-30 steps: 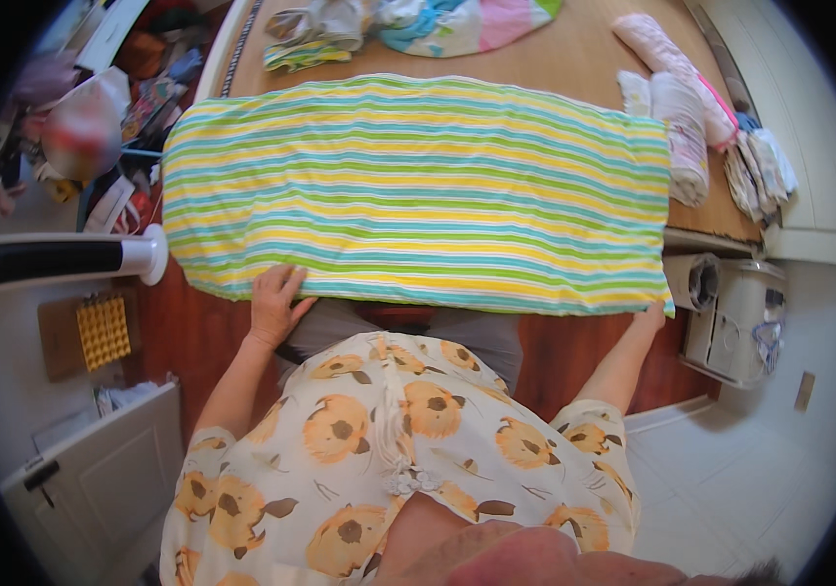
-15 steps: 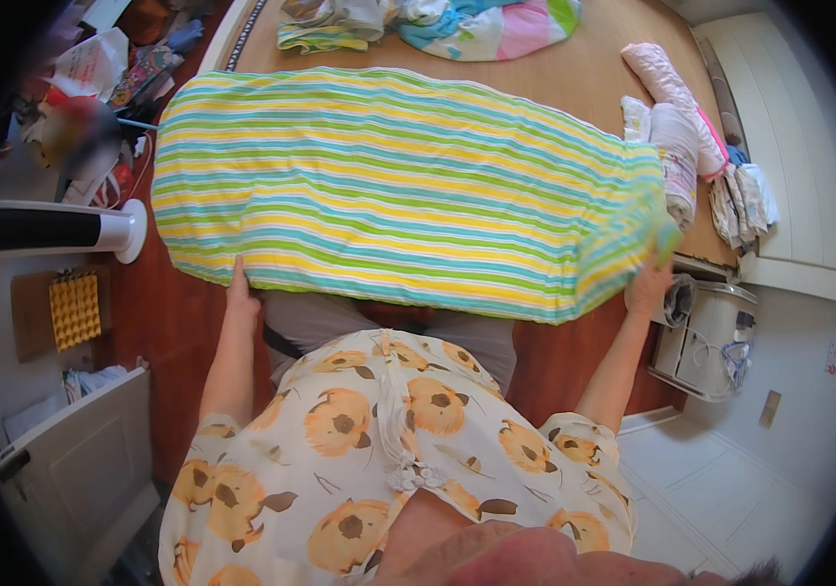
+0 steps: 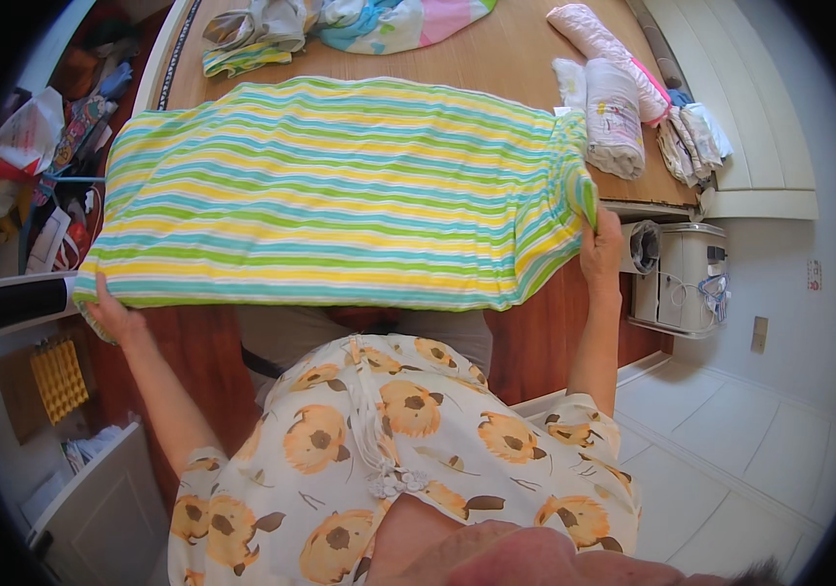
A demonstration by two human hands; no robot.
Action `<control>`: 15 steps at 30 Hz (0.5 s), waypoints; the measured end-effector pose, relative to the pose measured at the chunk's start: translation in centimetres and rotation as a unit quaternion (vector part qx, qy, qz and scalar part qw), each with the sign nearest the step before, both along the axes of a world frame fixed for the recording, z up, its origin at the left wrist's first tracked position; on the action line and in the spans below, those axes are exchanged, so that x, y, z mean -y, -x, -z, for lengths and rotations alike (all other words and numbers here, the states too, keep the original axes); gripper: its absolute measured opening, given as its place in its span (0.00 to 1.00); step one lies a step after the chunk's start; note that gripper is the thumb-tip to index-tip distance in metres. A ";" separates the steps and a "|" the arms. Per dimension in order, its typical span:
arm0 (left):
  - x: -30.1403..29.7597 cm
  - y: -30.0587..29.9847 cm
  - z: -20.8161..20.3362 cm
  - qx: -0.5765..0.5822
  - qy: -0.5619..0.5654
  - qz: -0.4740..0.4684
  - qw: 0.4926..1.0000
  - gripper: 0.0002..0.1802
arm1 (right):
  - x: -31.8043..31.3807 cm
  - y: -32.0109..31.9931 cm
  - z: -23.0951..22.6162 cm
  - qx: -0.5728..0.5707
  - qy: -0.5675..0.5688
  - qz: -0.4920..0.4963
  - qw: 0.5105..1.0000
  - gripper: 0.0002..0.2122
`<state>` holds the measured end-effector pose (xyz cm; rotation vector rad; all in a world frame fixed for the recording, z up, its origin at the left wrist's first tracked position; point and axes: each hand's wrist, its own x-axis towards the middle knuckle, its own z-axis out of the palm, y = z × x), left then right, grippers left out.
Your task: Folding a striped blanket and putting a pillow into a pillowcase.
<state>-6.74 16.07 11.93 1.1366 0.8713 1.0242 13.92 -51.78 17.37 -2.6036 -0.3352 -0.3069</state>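
A sheet-like cloth (image 3: 330,200) with green, yellow, teal and white stripes is spread over the near part of the wooden bed board (image 3: 496,68). At its near left corner, my left hand (image 3: 117,318) is closed on the hem, which hangs a little over the edge. My right hand (image 3: 602,246) grips the right end, raised and gathered into folds there. Between my hands the cloth lies mostly flat with light wrinkles, and its near edge runs just in front of my body.
Crumpled colourful cloths (image 3: 379,21) lie at the far side. At the right are a rolled white bundle (image 3: 615,122), a pink quilted roll (image 3: 608,54) and folded cloths (image 3: 693,146). A bin (image 3: 645,246) stands beside a white cabinet (image 3: 687,278); clutter fills the left.
My left hand has moved left along the near edge to the corner. My right hand has lifted the right end, and its folds have gathered. The view has shifted to the right.
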 end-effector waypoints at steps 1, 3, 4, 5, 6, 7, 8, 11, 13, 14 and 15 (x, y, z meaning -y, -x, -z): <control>-1.5 0.6 0.5 0.003 -0.002 0.004 1.000 0.24 | 0.1 0.3 -0.2 0.003 -0.002 0.004 1.000 0.15; -3.5 2.5 2.9 -0.091 -0.016 0.039 0.995 0.26 | -0.7 1.2 -0.2 0.048 -0.102 -0.057 0.992 0.12; -3.1 2.9 4.5 -0.088 -0.019 0.047 0.995 0.26 | -0.7 1.7 0.3 0.052 -0.103 -0.049 0.992 0.12; -2.6 3.6 6.3 -0.138 -0.071 0.017 0.988 0.27 | -0.6 2.3 1.4 0.032 -0.169 0.025 0.985 0.12; -1.8 3.7 6.6 -0.188 -0.122 -0.012 0.975 0.28 | -0.1 3.1 2.9 0.011 -0.232 0.100 0.967 0.12; -1.1 3.6 6.8 -0.187 -0.125 -0.005 0.974 0.28 | 0.7 3.9 4.6 0.054 -0.262 0.183 0.946 0.15; 1.6 2.9 6.6 -0.281 -0.199 -0.041 0.938 0.29 | 2.0 4.9 7.1 0.064 -0.367 0.260 0.891 0.16; 5.9 2.0 7.2 -0.354 -0.380 -0.011 0.855 0.30 | 3.2 9.3 11.5 0.044 -0.617 0.364 0.696 0.18; 10.7 -1.7 6.0 -0.299 -0.391 0.161 0.855 0.29 | 7.2 12.3 15.9 0.000 -0.685 0.377 0.623 0.18; 15.1 -4.3 4.0 -0.269 -0.296 0.257 0.880 0.28 | 9.1 13.5 17.7 -0.044 -0.747 0.381 0.544 0.18; 17.6 -6.0 3.3 -0.271 -0.326 0.335 0.842 0.25 | 10.0 14.1 19.0 -0.065 -0.771 0.383 0.505 0.20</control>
